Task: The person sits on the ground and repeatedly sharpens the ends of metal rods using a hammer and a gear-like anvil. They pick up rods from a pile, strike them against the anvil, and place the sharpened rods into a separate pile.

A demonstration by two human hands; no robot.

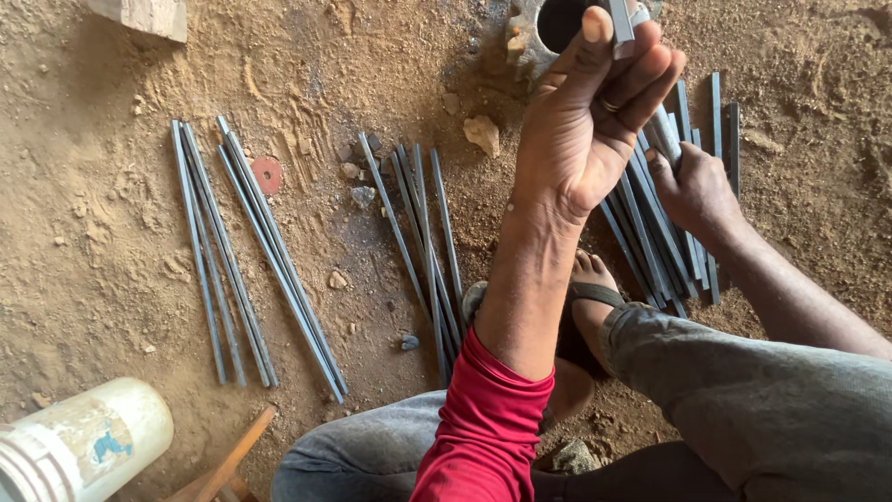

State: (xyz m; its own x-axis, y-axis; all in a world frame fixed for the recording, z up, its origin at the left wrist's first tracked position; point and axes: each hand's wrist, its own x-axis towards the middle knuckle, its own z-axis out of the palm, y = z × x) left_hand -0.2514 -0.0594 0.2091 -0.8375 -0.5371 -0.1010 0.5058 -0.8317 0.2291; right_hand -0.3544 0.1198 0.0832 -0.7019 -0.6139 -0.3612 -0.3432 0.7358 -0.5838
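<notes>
- Left hand (595, 121) is raised toward the camera, thumb and fingers closed around the top of a short grey metal piece (621, 20); a ring is seen on one finger, a red sleeve (488, 428) on the forearm.
- Right hand (692, 191) is held lower, just right of the left hand, closed on the lower end of a pale metal rod (663, 135); the rod's upper part is hidden behind the left fingers, so whether rod and grey piece are one thing cannot be told.
- Under and around the right hand, a pile of flat grey metal strips (715, 112) is spread on the sandy ground (111, 260).
- Below the left wrist, a sandalled foot (590, 293) is planted; grey trousers are seen on the knees.
- Left of the left forearm, a second bundle of strips (427, 232) is laid on the ground.
- Further left, well apart, a third group of strips (232, 251) is laid, with a small red disc (267, 174) beside it.
- Above the left hand, a toothed metal wheel (525, 37) is partly seen.
- Far lower left, a white plastic container (84, 446) lies on its side.
</notes>
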